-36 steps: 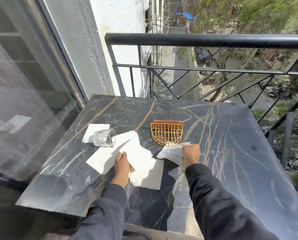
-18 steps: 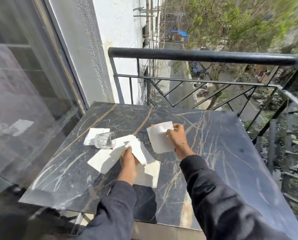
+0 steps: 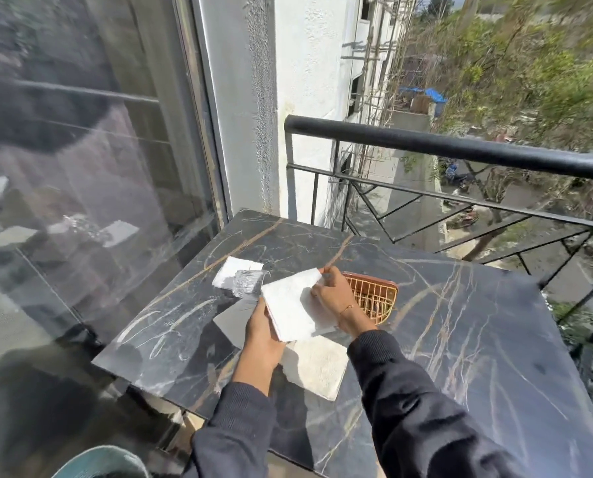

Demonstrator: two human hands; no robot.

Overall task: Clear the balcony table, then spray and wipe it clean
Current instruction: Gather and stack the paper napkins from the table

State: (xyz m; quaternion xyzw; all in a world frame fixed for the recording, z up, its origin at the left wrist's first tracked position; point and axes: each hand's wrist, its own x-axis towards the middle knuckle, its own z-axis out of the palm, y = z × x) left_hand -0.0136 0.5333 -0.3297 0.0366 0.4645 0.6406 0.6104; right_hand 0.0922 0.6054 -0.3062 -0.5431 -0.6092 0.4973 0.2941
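Napkins in hand: a small stack of white, square paper napkins (image 3: 296, 307), lit bright by the sun, a thin reddish line showing along its left edge; it is held tilted above the table, clear of the surface.
Left hand: the left hand (image 3: 262, 334) supports the stack from below at its lower left edge, fingers curled under and closed on it.
Right hand: the right hand (image 3: 333, 291) lies over the stack's upper right part, fingertips pinching its top corner, thumb on the paper; a thin bracelet sits at the wrist.
Napkin left on table: one white napkin (image 3: 317, 369) lies flat just under and nearer than the hands, close to the near edge.
Far napkin: another napkin (image 3: 231, 272) lies flat toward the table's left side, with a clear drinking glass (image 3: 250, 283) on its side across it.
Grey patch: a grey flat shape (image 3: 234, 319) lies between the glass and the left hand; whether it is paper or shadow cannot be told.
Holder: an orange wire napkin holder (image 3: 374, 298) lies just behind the right wrist, partly hidden by it.
Table: a dark marble-patterned table (image 3: 477, 339) with pale veins; its right half is bare.
Edges: a glass door (image 3: 81, 167) runs close along the left edge, and a black railing (image 3: 460, 148) stands just beyond the far edge.
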